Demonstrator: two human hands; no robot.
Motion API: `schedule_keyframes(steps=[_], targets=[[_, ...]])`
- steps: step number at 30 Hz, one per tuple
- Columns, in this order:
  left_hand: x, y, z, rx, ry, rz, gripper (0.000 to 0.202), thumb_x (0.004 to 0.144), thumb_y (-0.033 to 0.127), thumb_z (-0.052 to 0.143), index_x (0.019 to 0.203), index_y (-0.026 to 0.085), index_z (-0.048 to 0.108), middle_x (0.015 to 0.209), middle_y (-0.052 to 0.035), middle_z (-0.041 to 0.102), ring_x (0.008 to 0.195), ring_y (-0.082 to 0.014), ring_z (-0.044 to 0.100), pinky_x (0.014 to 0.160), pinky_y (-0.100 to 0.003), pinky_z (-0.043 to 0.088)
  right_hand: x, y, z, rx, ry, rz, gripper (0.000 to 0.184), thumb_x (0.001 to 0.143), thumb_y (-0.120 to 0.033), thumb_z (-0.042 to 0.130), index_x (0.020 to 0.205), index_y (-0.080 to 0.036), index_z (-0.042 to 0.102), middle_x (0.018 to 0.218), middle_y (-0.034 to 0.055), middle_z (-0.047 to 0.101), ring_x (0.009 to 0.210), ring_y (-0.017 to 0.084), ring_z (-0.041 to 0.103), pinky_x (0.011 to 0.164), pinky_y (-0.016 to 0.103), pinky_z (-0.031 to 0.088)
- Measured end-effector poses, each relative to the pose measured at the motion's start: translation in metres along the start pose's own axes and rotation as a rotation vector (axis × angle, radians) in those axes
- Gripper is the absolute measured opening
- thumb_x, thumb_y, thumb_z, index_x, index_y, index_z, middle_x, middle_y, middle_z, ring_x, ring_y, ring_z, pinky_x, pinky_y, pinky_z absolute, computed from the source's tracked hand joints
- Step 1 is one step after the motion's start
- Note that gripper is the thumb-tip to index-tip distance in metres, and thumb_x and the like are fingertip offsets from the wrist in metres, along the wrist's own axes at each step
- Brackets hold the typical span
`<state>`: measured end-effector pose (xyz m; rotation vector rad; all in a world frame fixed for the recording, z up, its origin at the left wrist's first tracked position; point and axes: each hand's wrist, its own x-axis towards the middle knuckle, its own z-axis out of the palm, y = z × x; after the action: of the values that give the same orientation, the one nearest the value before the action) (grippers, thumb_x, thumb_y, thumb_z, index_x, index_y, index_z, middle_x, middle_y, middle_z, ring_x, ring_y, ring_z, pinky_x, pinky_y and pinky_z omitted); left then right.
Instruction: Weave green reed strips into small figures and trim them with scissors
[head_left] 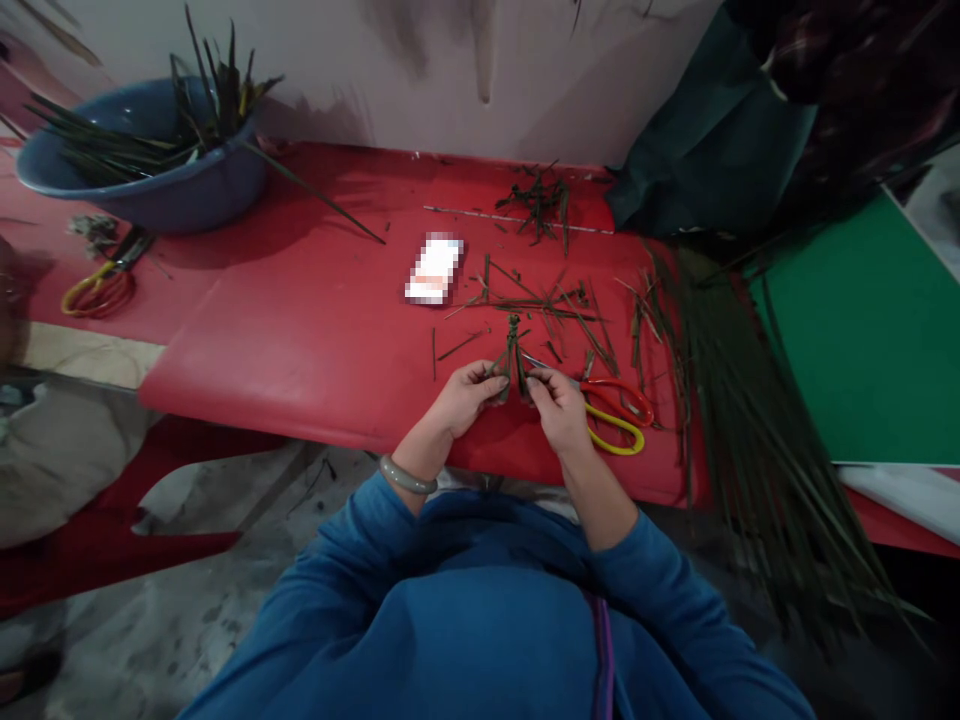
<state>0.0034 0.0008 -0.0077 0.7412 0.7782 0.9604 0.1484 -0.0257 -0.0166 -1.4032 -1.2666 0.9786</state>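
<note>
Between my hands is a small woven figure of green leaf strips [513, 345], its knotted end pointing away from me and its strips spreading toward me. My left hand [476, 395] pinches the strips on the left side with thumb and fingers. On the other side, my right hand [553, 400] pinches the strips there. Scissors [619, 402] with one red and one yellow handle lie on the red table [300, 340], partly hidden behind my right hand. Cut leaf scraps [540, 303] are scattered just beyond the figure.
A blue basin [202, 190] of long leaves stands at the far left, with another pair of scissors [105, 285] beside it. A phone [435, 268] lies left of the scraps. Woven leaf pieces [536, 200] sit at the back. Long palm leaves [750, 430] hang over the right edge near a green board [862, 330].
</note>
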Motion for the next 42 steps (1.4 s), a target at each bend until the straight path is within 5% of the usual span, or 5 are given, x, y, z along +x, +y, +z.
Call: schedule_keyframes(steps=[11, 16, 23, 28, 42], targets=[[0.001, 0.004, -0.001, 0.0, -0.015, -0.059, 0.025, 0.062, 0.031, 0.068, 0.067, 0.015, 0.049, 0.056, 0.0034, 0.055, 0.049, -0.0055, 0.051, 0.049, -0.018, 0.036, -0.012, 0.003, -0.102, -1.1, -0.142, -0.24, 0.03, 0.077, -0.03, 0.05, 0.102, -0.016, 0.058, 0.104, 0.0121, 0.061, 0.096, 0.028, 0.056, 0.083, 0.042, 0.045], [0.002, 0.004, -0.002, -0.023, -0.001, -0.074, 0.026, 0.06, 0.028, 0.07, 0.069, 0.015, 0.049, 0.058, 0.0036, 0.057, 0.051, -0.006, 0.054, 0.05, -0.018, 0.038, -0.007, -0.001, -0.098, -1.087, -0.219, -0.174, 0.041, 0.07, -0.027, 0.056, 0.11, -0.018, 0.054, 0.103, 0.0119, 0.062, 0.096, 0.028, 0.058, 0.081, 0.043, 0.047], [0.003, 0.006, -0.004, -0.121, 0.081, -0.05, 0.024, 0.059, 0.025, 0.07, 0.069, 0.014, 0.052, 0.059, 0.0028, 0.059, 0.054, -0.0059, 0.055, 0.053, -0.017, 0.042, -0.021, -0.009, -0.089, -0.431, -0.136, -0.057, 0.055, 0.072, -0.034, 0.057, 0.122, -0.02, 0.041, 0.102, 0.0088, 0.061, 0.08, 0.018, 0.063, 0.066, 0.03, 0.052], [0.003, 0.008, -0.003, -0.168, 0.115, -0.042, 0.026, 0.057, 0.026, 0.072, 0.068, 0.014, 0.051, 0.058, 0.0039, 0.057, 0.053, -0.0058, 0.056, 0.052, -0.017, 0.042, -0.04, -0.024, -0.077, -0.691, -0.358, -0.093, 0.046, 0.074, -0.026, 0.055, 0.119, -0.023, 0.049, 0.105, 0.0084, 0.061, 0.094, 0.022, 0.06, 0.079, 0.034, 0.05], [0.002, 0.01, -0.002, -0.157, 0.165, 0.02, 0.027, 0.056, 0.027, 0.072, 0.069, 0.016, 0.052, 0.061, 0.0049, 0.057, 0.054, -0.0055, 0.055, 0.052, -0.018, 0.04, -0.05, -0.035, -0.074, -0.869, -0.37, -0.17, 0.04, 0.078, -0.026, 0.047, 0.119, -0.022, 0.047, 0.1, 0.0085, 0.06, 0.089, 0.021, 0.061, 0.073, 0.03, 0.05]])
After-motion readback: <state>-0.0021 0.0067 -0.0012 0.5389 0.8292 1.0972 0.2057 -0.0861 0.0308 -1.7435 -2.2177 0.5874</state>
